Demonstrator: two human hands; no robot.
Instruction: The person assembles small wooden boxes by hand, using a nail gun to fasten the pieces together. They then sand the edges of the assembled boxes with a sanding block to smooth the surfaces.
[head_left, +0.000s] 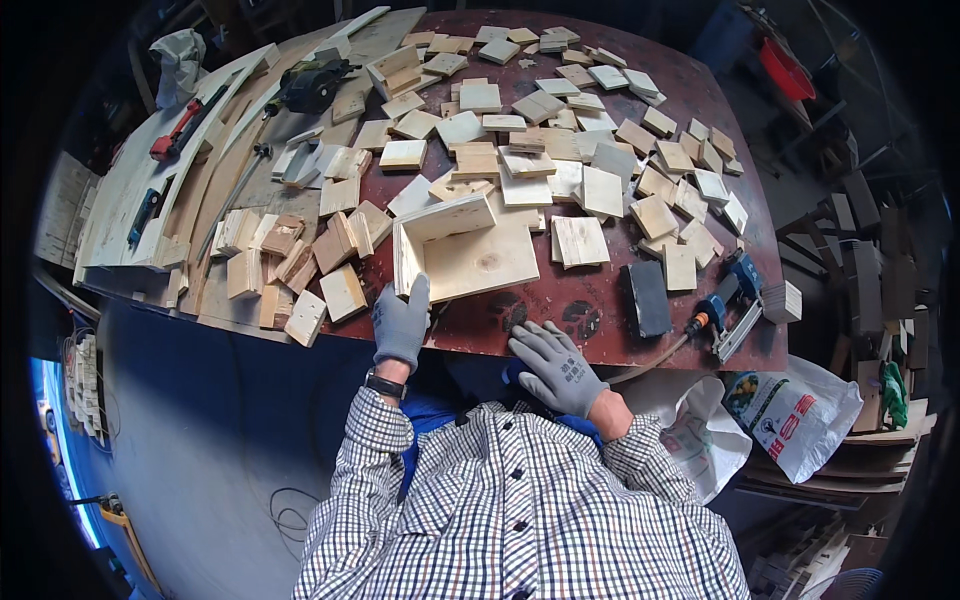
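Observation:
My left hand (402, 325), in a grey work glove, grips the near left corner of a partly built wooden box (490, 262). This box has a flat bottom and two upright sides meeting at a corner, and it rests over the front part of the table. My right hand (558, 370), gloved the same way, lies at the table's front edge, palm down with its fingers stretched out and nothing in it. A dark rectangular block (648, 298) sits to its right. Beyond that lies a blue air nailer (738, 290) with an orange hose fitting.
Many small wooden blocks (480, 97) cover the dark red table (470, 325). Long boards (130, 200) lie at the left, bearing a red tool (177, 130) and a blue tool (148, 213). White sacks (795, 420) stand below the right edge. A red basin (785, 70) is at the far right.

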